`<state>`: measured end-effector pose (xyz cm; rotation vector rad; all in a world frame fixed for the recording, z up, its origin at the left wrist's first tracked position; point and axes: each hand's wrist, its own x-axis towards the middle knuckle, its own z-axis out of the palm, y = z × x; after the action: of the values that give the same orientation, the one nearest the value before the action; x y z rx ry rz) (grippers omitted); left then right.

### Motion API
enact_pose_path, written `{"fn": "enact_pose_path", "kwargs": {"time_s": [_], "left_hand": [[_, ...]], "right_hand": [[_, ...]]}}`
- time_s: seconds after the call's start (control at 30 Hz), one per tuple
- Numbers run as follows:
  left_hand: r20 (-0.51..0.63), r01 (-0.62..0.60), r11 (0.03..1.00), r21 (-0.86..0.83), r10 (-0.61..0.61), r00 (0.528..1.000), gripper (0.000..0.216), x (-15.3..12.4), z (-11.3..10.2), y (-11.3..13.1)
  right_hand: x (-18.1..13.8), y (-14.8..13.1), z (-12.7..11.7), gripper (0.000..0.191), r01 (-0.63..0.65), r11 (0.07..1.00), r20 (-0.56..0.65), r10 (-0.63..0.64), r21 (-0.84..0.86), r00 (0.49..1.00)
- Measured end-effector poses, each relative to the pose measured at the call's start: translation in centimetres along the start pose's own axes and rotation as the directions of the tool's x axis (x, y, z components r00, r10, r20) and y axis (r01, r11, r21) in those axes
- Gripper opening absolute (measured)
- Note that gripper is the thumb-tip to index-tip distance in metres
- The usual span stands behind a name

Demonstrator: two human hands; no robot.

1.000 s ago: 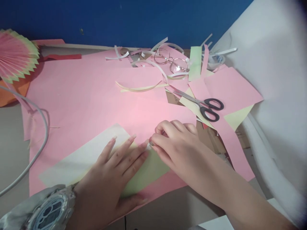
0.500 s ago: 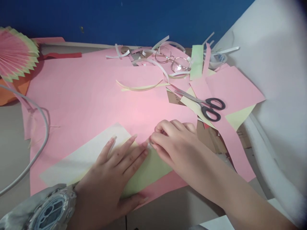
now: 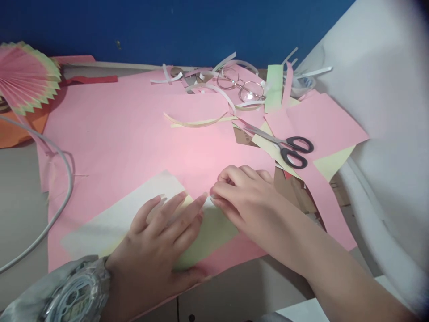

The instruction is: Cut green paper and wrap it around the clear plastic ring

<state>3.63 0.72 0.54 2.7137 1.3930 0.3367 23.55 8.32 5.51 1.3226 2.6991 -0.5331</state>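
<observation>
Resting our left hand (image 3: 157, 250) spread on the green paper (image 3: 212, 235), probably so it won't slide, we've got our right hand (image 3: 250, 201) pinching by the paper's edge, can't tell what tho.

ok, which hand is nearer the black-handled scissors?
Right. The right hand is just below and left of the black-handled scissors in view, not touching them; the left hand lies farther off, lower left, on the white and green paper.
</observation>
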Motion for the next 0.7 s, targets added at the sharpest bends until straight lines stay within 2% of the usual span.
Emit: {"fn": "enact_pose_path", "kwargs": {"time_s": [0.13, 0.33, 0.47, 0.57, 0.7], "left_hand": [[-0.043, 0.004, 1.000, -0.028, -0.006, 0.999, 0.063, -0.10, -0.24, -0.28], [0.023, -0.008, 1.000, -0.018, 0.009, 1.000, 0.074, 0.42, -0.43, -0.41], [0.032, 0.034, 0.999, 0.003, -0.034, 0.999, 0.063, 0.43, -0.55, -0.01], [0.013, 0.008, 0.999, 0.049, -0.009, 1.000, 0.054, 0.24, -0.69, 0.12], [0.008, 0.006, 0.999, 0.044, -0.006, 1.000, 0.062, 0.32, -0.70, 0.01]], "right_hand": [[-0.04, 0.11, 0.19, 0.015, 0.007, 1.000, -0.013, -0.006, 0.027, 1.000], [-0.01, 0.01, 0.06, 0.016, 0.000, 1.000, 0.001, 0.000, 0.012, 1.000], [0.00, 0.03, 0.03, 0.016, -0.004, 1.000, 0.010, 0.004, 0.011, 1.000], [-0.08, 0.10, 0.11, 0.016, -0.005, 1.000, 0.003, 0.005, 0.024, 1.000], [-0.17, 0.12, 0.16, 0.016, -0.004, 0.999, 0.007, 0.004, 0.032, 1.000]]}}
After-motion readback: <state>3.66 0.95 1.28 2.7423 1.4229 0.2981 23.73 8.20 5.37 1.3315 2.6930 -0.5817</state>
